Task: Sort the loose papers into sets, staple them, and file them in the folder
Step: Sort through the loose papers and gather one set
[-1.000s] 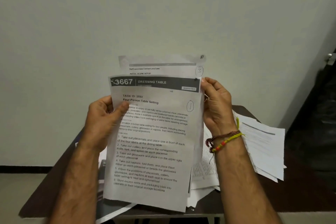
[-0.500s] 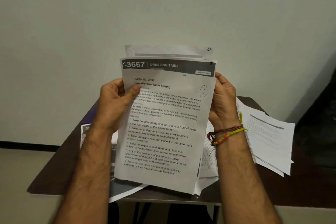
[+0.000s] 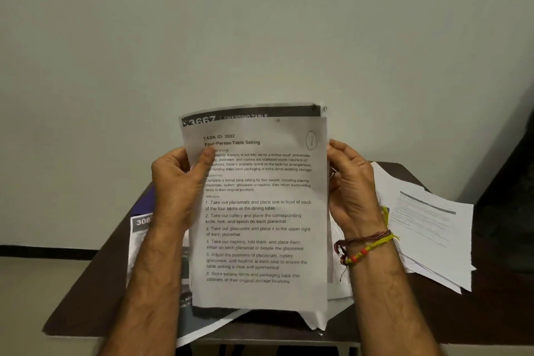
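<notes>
Left hand [image 3: 180,182] and right hand [image 3: 351,182] gripping a stack of papers [image 3: 260,211] by its sides, upright above the table [image 3: 95,283]. Printed words, a circled 1, top bent back. Sheets behind mostly hidden.

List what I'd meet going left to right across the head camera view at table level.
Sheet headed 308 → left hand → held Four-Person Table Setting page → right hand → beaded bracelet → loose paper pile.

hidden: sheets behind our held front page [image 3: 260,225] | cut off: our forearms at bottom edge | blurred: small headings beside left thumb
</notes>
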